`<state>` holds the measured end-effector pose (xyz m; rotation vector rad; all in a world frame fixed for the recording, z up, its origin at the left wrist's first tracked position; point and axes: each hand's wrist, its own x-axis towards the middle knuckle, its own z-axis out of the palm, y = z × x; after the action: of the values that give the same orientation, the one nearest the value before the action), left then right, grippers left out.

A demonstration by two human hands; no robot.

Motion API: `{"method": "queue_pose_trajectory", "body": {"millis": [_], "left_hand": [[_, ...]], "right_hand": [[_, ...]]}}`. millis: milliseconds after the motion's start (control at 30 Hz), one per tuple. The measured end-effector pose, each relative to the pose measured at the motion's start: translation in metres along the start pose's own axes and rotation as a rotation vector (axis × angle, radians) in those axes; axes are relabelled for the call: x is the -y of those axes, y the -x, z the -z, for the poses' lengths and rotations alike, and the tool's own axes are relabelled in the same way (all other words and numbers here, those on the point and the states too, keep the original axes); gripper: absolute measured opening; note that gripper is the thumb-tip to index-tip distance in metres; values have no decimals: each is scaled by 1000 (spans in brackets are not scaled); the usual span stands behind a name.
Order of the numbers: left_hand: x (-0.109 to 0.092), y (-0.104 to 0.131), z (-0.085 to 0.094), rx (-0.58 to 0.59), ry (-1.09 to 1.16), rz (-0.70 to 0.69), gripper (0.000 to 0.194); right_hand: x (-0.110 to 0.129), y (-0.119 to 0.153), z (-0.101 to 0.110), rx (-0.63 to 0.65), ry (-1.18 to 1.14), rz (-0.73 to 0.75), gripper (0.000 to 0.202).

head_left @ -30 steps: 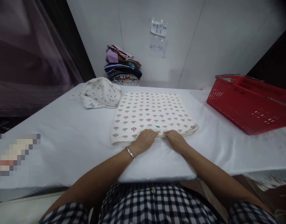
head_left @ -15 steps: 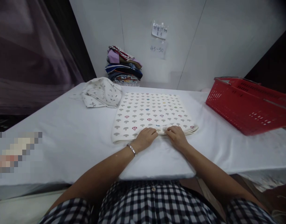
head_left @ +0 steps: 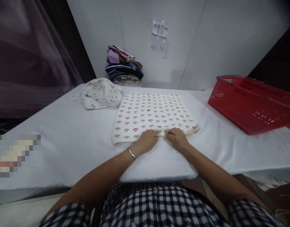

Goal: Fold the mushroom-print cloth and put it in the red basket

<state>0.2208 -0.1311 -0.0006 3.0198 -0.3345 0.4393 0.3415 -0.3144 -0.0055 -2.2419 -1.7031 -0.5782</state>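
A white cloth printed with mushrooms (head_left: pixel 149 110) lies folded in layers on the table in front of me. My left hand (head_left: pixel 147 139) grips its near edge left of the middle, fingers over the top and the thumb hidden. A little to the right, my right hand (head_left: pixel 177 138) pinches the same edge, where several layers show. A narrow stretch of the hem is visible between the two hands. The cloth's far part lies flat, and its near right corner shows stacked, slightly curved folds.
A crumpled white cloth with small prints (head_left: pixel 102 94) sits at the back left. Behind it, a stack of folded fabrics (head_left: pixel 124 67) stands by the wall. A red plastic basket (head_left: pixel 249 104) is on the right of the white-covered table (head_left: pixel 71 142). Paper signs (head_left: pixel 159 29) hang on the wall.
Both hands stay at the cloth's near edge with almost no movement. The whole view has shifted very slightly.
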Motion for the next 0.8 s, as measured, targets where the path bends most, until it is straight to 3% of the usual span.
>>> {"method": "queue_pose_trajectory", "body": {"millis": [133, 333, 500, 800], "left_hand": [[1, -2, -1, -1, 14, 35, 26], [3, -5, -3, -68, -40, -56, 23], [4, -3, -2, -132, -15, -19, 18], [2, -4, 2, -139, 64, 40, 21]], "right_hand": [[-1, 1, -2, 12, -18, -10, 17], [0, 1, -1, -11, -59, -27, 17], [1, 2, 0, -10, -101, -26, 18], [4, 7, 4, 25, -118, 36, 25]]}}
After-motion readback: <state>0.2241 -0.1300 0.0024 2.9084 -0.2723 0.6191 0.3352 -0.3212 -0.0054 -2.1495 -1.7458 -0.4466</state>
